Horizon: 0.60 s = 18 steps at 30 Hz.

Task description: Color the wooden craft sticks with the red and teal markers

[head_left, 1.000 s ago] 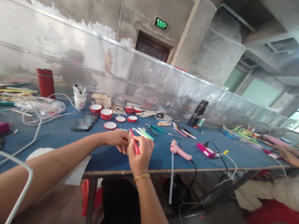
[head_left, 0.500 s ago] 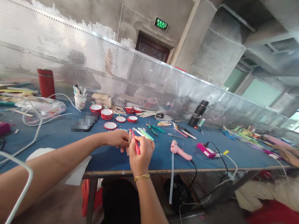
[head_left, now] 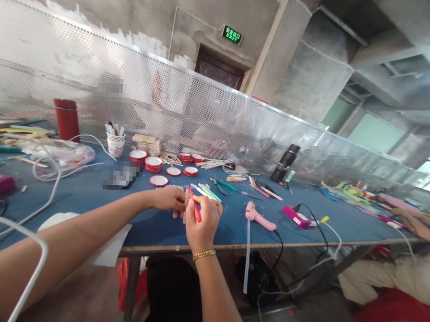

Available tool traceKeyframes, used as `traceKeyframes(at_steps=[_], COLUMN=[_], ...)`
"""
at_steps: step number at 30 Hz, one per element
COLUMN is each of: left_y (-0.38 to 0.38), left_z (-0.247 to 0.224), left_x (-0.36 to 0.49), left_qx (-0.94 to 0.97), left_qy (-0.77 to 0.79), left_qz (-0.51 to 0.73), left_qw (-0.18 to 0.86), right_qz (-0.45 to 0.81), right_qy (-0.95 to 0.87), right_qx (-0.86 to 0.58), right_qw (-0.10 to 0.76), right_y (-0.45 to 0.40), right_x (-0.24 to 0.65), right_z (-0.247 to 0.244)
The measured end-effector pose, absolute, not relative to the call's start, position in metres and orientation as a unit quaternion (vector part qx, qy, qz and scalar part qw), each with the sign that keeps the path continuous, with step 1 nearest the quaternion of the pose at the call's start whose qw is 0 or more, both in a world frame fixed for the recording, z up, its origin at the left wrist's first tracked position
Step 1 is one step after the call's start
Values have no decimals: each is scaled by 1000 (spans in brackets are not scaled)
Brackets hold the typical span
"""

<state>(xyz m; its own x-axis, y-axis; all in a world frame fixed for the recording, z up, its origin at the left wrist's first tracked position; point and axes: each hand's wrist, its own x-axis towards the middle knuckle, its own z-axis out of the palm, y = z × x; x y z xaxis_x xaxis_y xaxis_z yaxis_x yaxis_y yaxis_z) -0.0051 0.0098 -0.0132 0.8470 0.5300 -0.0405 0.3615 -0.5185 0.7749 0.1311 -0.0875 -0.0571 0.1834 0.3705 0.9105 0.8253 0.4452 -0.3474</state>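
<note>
My left hand (head_left: 170, 199) is closed on a flat wooden craft stick (head_left: 184, 218), held upright over the table. My right hand (head_left: 203, 227), with a gold bracelet at the wrist, grips a red marker (head_left: 198, 213). The marker's upper end lies close against the stick; whether its tip touches cannot be made out. Just beyond my hands lie several pale and green markers (head_left: 209, 192) and green-handled pliers (head_left: 221, 186). Round red-rimmed white discs (head_left: 158, 180) lie further back, some of them in stacks.
A pink hot glue gun (head_left: 257, 216) and a purple power strip (head_left: 296, 216) sit to the right on the blue table (head_left: 229, 229). A phone (head_left: 122, 175), a pen cup (head_left: 115, 144) and a red flask (head_left: 66, 119) are leftward. A black bottle (head_left: 285, 163) leans near the perforated screen. Another person's arm (head_left: 419, 224) is far right.
</note>
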Motion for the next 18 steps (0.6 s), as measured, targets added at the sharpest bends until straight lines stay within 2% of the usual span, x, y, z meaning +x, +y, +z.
traceKeyframes(at_steps=[18], left_y=[8], left_z=[-10], left_x=[-4], left_qx=[866], left_qy=[250], left_qz=[99], left_qw=[421], right_qz=[-194], right_qy=[-610], right_qx=[-491], right_qw=[591], right_y=[-88], right_x=[131], right_z=[-57])
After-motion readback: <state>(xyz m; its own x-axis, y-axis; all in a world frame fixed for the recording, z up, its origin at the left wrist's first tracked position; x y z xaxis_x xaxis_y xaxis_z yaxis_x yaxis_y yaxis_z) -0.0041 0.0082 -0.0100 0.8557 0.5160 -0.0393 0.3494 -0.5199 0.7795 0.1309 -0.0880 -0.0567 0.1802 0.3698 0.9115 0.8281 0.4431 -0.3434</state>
